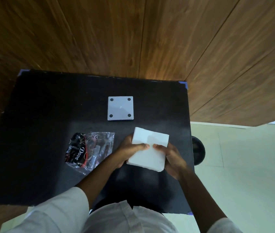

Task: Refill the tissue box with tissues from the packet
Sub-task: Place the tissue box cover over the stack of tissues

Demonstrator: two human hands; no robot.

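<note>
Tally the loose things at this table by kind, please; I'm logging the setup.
Tissue stack, held by left hand and right hand: 1
Packet, empty-looking: 1
White square with four black dots: 1
Total: 3

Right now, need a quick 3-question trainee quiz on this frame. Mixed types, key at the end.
1. True or false: the stack of white tissues is held in both hands, the left hand and the right hand.
2. Multiple choice: the plastic packet lies A) on the white square box, B) on the black table to the left of the hands, C) on the floor.
3. Fill in: the white square box shows ___ dark round dots, one near each corner.

Key: 1 true. 2 B. 3 four. The box sits on the black table, farther from the person than the tissues.
</note>
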